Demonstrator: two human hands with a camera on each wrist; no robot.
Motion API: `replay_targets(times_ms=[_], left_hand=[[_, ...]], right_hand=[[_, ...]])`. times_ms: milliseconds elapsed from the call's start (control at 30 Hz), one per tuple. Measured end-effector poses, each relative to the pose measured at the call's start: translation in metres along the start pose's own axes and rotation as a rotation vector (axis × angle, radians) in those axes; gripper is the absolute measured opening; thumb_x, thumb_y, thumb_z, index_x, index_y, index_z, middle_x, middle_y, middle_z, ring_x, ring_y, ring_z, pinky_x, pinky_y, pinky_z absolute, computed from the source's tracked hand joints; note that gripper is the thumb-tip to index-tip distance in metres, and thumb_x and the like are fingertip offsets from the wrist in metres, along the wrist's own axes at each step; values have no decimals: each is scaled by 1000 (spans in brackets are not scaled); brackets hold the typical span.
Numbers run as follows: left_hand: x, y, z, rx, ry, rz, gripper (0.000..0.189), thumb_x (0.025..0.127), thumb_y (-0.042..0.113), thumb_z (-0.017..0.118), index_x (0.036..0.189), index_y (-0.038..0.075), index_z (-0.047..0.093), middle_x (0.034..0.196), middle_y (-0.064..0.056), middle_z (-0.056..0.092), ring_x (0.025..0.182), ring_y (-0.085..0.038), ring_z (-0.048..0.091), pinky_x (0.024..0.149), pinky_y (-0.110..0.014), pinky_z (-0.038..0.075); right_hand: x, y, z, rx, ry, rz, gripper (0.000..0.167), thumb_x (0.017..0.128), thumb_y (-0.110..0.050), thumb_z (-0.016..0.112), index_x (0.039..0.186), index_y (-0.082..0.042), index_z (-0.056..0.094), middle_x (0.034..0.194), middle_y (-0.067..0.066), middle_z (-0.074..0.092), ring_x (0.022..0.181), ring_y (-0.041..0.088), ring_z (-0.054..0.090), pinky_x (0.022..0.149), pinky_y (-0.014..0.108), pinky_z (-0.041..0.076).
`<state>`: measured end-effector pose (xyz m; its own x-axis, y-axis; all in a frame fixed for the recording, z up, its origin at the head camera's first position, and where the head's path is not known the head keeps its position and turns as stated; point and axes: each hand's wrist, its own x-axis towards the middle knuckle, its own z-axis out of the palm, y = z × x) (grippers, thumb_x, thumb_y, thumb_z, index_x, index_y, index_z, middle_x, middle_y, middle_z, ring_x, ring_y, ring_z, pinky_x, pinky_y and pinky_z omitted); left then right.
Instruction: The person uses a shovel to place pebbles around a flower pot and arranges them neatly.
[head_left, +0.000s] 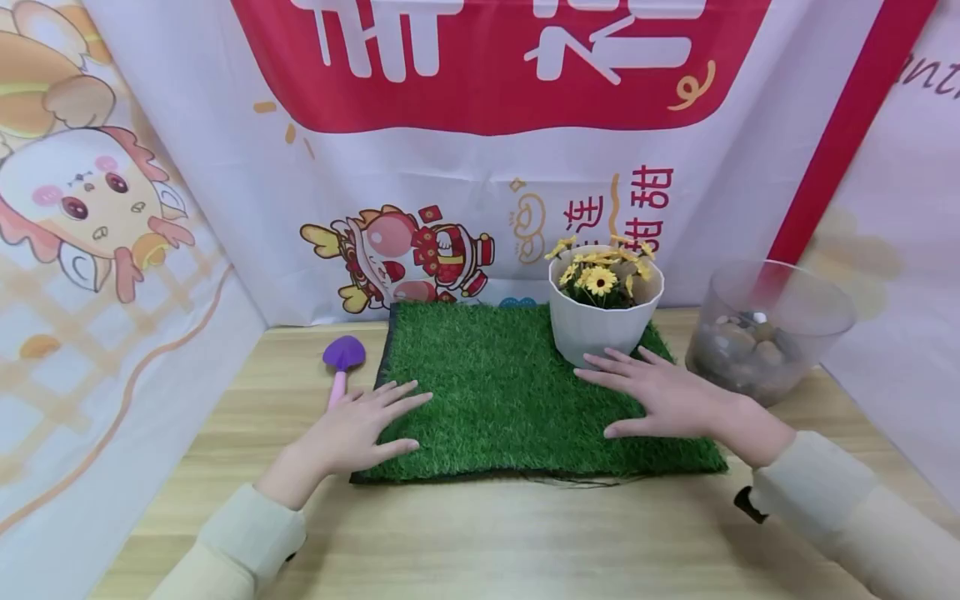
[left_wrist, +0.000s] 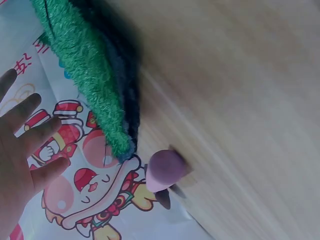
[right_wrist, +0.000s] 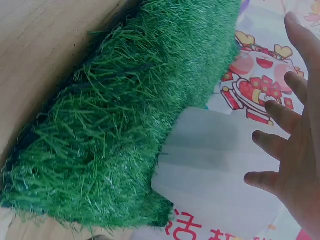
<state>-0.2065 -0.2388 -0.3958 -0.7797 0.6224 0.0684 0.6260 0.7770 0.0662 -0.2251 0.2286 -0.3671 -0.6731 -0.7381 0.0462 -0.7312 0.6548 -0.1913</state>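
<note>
A green artificial grass mat (head_left: pixel 487 392) lies on the wooden table. At its back right stands a white flowerpot (head_left: pixel 600 333) with yellow flowers (head_left: pixel 600 280). My left hand (head_left: pixel 360 427), fingers spread, is over the mat's left edge and overlaps the pink handle of a toy shovel (head_left: pixel 344 354) with a purple blade. My right hand (head_left: pixel 660 392) is spread over the mat's right part, fingertips close to the pot's base. Both hands hold nothing. In the right wrist view the fingers are straight, beside the white pot (right_wrist: pixel 215 165).
A clear plastic container (head_left: pixel 780 308) with stones (head_left: pixel 738 350) in its bottom stands at the right, behind my right wrist. Printed cloth (head_left: pixel 487 167) hangs along the table's back and both sides. Bare wood (head_left: pixel 480 542) shows in front of the mat.
</note>
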Motion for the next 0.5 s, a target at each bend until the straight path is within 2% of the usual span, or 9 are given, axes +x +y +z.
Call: replay_targets(times_ms=[233, 367, 500], left_hand=[[-9, 0, 3, -31, -10, 11, 70, 99, 52, 62, 159, 23, 41, 160, -15, 39, 139, -46, 44, 105, -75, 34], [-12, 0, 6, -82, -37, 13, 67, 100, 51, 61, 157, 19, 44, 159, -18, 41, 140, -48, 42, 106, -72, 36], [-14, 0, 8, -110, -63, 2, 65, 100, 51, 60, 155, 18, 47, 158, -18, 41, 141, -49, 40, 108, -71, 35]], right_hand=[[-15, 1, -9, -27, 33, 18, 80, 96, -61, 62, 162, -25, 35, 166, 8, 32, 151, 40, 26, 114, 74, 19], [-25, 5, -14, -42, 45, 42, 78, 96, -58, 64, 161, -24, 37, 164, 8, 35, 149, 40, 30, 113, 73, 22], [-35, 8, -24, -75, 80, 56, 76, 95, -55, 68, 158, -22, 43, 160, 9, 42, 144, 41, 39, 112, 70, 29]])
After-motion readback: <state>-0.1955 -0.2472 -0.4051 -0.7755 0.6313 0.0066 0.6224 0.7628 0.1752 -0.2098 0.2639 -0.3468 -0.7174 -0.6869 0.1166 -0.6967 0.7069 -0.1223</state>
